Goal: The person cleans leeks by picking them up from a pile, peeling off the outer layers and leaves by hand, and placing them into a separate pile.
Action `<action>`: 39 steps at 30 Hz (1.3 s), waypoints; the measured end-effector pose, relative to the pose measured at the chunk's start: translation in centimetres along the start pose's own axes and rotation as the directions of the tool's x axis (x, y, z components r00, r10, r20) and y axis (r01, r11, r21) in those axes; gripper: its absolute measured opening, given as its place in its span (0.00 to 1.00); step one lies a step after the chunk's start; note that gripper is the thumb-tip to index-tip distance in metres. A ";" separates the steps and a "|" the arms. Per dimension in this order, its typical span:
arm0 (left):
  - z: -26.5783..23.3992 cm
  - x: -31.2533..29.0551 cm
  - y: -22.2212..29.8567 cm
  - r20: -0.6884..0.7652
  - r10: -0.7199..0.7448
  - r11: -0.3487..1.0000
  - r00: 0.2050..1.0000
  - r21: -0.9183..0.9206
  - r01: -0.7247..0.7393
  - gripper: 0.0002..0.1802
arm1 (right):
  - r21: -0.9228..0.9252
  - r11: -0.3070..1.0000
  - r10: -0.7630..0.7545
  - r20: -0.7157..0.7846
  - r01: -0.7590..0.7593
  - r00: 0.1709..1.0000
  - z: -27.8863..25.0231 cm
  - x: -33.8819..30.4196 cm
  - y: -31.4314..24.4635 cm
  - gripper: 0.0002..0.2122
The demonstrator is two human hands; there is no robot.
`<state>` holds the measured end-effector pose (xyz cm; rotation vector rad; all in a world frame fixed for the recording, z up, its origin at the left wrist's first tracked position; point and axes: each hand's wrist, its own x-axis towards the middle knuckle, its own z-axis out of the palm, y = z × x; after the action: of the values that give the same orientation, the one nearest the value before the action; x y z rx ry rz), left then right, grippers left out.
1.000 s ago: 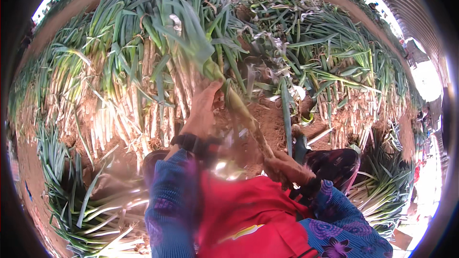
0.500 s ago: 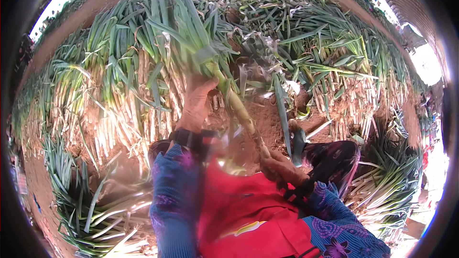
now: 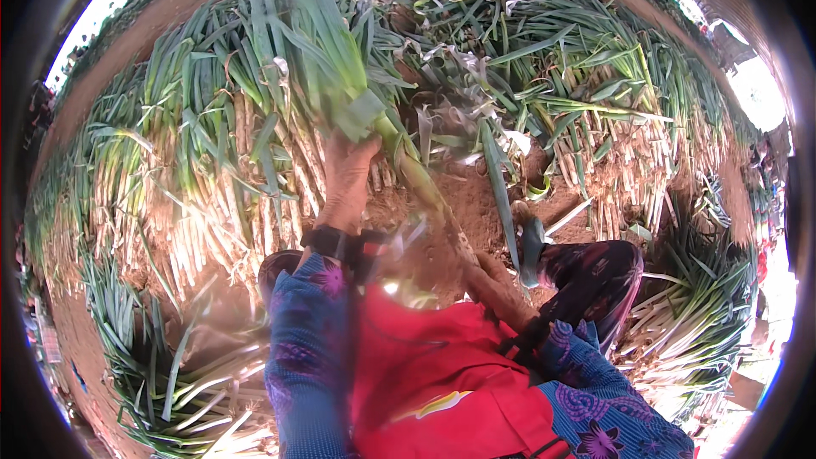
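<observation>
A large leek [image 3: 419, 178] slants across the space in front of me, its green leaves pointing away and its pale root end toward my body. My left hand [image 3: 345, 183] is closed at the upper part, gripping the leek where the leaves begin; a leaf folds over the fingers and partly hides them. Lower down, my right hand [image 3: 500, 289] wraps round the root end, which is largely covered by the fingers. Beyond my left hand lies a dense row of leeks [image 3: 204, 195], white shafts toward me and green tops away.
Another leek pile [image 3: 612, 161] spreads to the right, with torn leaves [image 3: 467, 89] between the piles. Smaller leek heaps lie at near left [image 3: 170, 382] and near right [image 3: 688, 331]. A long loose leaf [image 3: 501, 191] stands by my shoe [image 3: 530, 253]. Brown soil [image 3: 476, 195] shows in the middle.
My right hand has shifted slightly up along the leek's lower end. The left hand keeps its hold, and the leaf tops have swung a little to the left.
</observation>
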<state>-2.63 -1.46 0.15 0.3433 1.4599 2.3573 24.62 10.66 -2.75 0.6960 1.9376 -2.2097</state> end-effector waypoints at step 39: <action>1.9 -1.8 -2.2 -0.170 0.162 0.853 0.972 0.519 -0.051 0.32 | 0.038 0.911 -0.395 -0.197 0.410 0.897 -0.8 2.3 1.4 0.14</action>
<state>0.06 0.23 -1.07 0.3196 2.2271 2.0948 23.33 11.67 -4.99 0.5676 2.2737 -2.5514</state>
